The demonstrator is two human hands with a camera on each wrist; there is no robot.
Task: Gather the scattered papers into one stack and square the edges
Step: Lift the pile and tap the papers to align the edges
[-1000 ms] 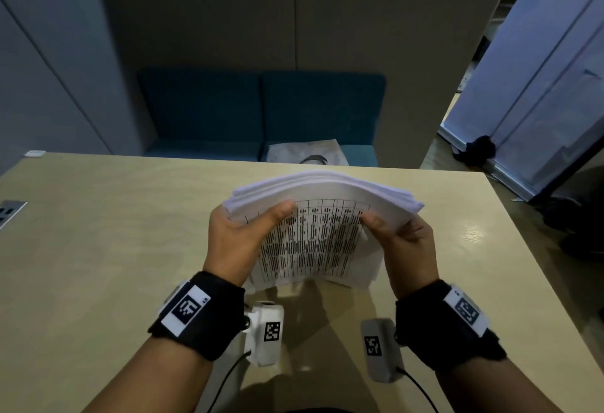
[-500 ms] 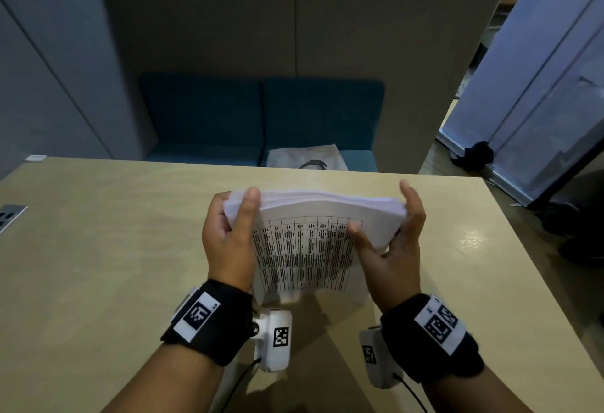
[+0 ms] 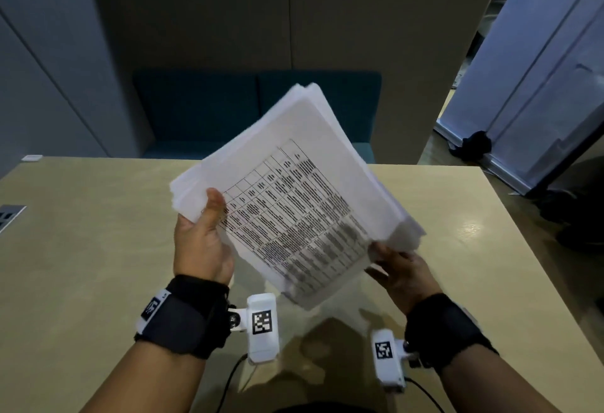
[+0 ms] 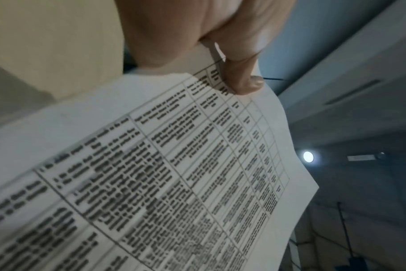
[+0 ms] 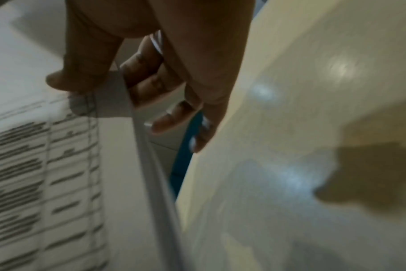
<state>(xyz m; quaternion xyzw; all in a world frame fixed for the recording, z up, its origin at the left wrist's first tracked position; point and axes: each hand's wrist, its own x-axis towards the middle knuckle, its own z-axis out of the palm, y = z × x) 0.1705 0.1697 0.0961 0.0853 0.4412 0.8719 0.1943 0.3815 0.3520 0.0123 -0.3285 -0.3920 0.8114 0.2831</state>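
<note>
Papers (image 3: 295, 190) already gathered, lifted clear of table (image 3: 81, 249) between both hands, tilted on a corner. Head view: squaring step in hand; next calls for turning an edge down and tapping it on the tabletop. Left hand (image 3: 201, 246) pinching the near-left corner, thumb on top; right hand (image 3: 400, 269) at the lower right edge. Sheet edges fanned, not flush.

Left wrist view: thumb (image 4: 241, 77) clamped on the printed table.

Right wrist view: blurred; thumb above, fingers (image 5: 151, 77) beneath, clasping the edge.

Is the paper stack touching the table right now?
Apart. The head view shows the stack tilted in the air, held by the left hand and right hand, its lowest corner above the table.
</note>
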